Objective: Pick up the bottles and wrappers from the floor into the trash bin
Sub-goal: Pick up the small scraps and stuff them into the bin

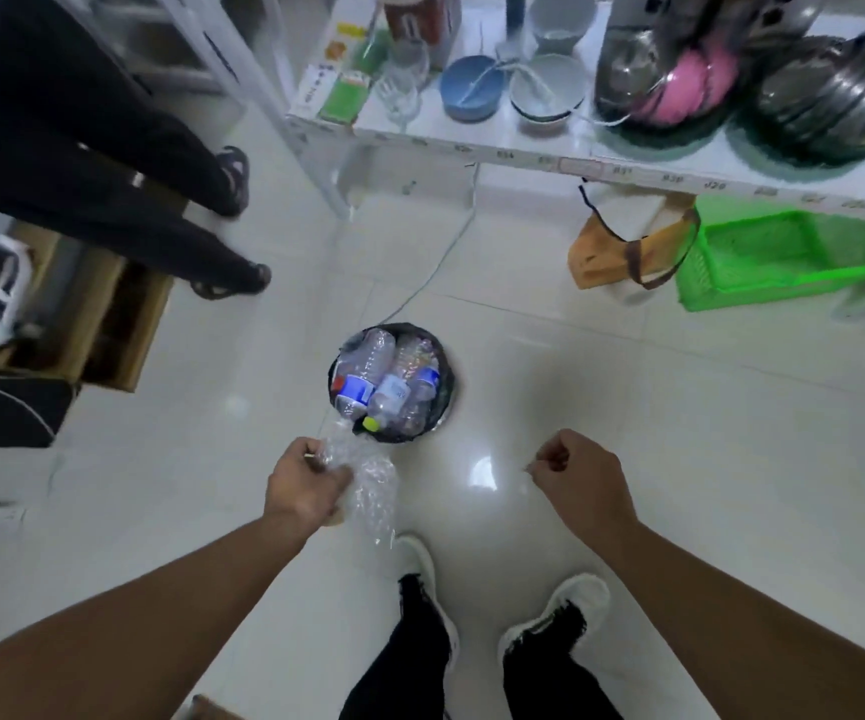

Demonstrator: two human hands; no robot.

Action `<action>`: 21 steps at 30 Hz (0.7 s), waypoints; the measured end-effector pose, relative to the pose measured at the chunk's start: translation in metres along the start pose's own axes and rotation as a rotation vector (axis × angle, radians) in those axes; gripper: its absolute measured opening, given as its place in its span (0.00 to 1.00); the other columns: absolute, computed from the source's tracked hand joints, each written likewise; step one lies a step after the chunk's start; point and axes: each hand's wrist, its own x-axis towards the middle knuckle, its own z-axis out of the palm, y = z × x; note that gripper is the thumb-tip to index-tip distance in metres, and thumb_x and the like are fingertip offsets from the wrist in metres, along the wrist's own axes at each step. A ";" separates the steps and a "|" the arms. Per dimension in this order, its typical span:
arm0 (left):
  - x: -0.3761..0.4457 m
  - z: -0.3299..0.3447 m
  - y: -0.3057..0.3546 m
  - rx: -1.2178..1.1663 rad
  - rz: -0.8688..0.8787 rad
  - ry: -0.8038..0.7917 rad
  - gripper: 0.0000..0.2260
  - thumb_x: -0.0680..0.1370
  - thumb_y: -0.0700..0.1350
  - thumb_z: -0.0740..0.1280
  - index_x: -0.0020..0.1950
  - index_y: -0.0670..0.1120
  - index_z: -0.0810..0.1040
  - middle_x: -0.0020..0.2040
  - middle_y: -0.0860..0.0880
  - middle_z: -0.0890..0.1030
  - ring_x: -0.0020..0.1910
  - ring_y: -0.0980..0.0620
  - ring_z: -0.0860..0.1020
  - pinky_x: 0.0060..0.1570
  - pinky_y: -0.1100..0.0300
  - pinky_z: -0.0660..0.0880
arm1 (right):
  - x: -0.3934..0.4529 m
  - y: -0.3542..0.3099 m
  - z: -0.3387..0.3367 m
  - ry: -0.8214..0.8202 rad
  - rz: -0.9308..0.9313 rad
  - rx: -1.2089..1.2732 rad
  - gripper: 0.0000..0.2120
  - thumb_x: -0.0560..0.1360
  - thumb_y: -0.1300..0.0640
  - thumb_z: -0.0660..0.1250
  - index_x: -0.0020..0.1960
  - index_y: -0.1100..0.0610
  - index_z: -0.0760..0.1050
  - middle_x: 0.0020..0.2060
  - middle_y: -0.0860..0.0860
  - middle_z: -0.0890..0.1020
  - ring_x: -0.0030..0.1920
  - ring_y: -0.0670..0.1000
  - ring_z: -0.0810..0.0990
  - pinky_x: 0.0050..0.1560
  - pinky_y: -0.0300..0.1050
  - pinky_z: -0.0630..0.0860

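Observation:
A small round trash bin (447, 402) with a black liner stands on the white tiled floor ahead of my feet. Several clear plastic bottles (378, 366) fill it to the rim. My left hand (303, 485) is closed on a crumpled clear plastic wrapper (370, 493), held just short of the bin's near edge; the wrapper hangs down toward my left shoe. To the right of the bin, at the same height, my right hand (576, 478) is curled into a loose fist with nothing visible in it.
Another person's legs in dark trousers and sandals (233, 179) stand at the left. A white shelf (602, 163) with bowls, glasses and pots runs across the top right, above a green basket (773, 257) and a brown bag (622, 252). A cable (435, 267) crosses the floor behind the bin. Cardboard boxes (108, 324) sit at the left.

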 end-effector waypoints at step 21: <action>0.202 -0.014 0.002 0.175 0.103 0.067 0.08 0.71 0.45 0.75 0.41 0.49 0.76 0.37 0.52 0.82 0.38 0.47 0.81 0.38 0.60 0.77 | 0.101 -0.054 0.106 -0.073 0.063 -0.046 0.08 0.75 0.61 0.77 0.43 0.50 0.81 0.40 0.45 0.85 0.43 0.48 0.84 0.39 0.41 0.76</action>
